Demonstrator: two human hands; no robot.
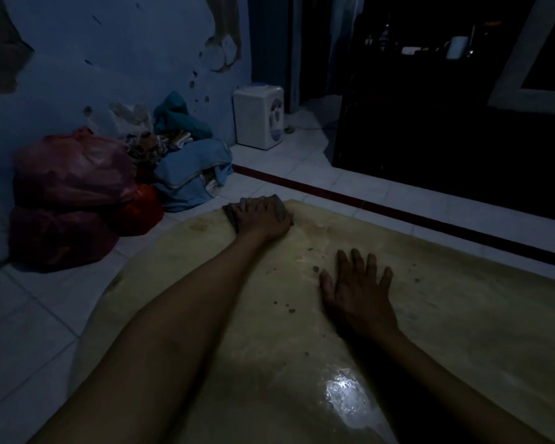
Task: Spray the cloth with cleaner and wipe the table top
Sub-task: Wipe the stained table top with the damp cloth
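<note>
A pale yellowish table top [446, 331] fills the lower right of the dim head view, with dark specks and a wet shine near me. My left hand [260, 216] reaches to the table's far corner and presses down on a grey cloth [282, 210], fingers curled over it. My right hand [356, 290] lies flat on the table top with its fingers spread, holding nothing. No spray bottle is visible.
Red plastic bags [74, 193] and a heap of blue fabric [189, 168] lie on the white tiled floor at the left by the wall. A white water dispenser [258, 116] stands beyond. Dark furniture [446, 123] fills the right background.
</note>
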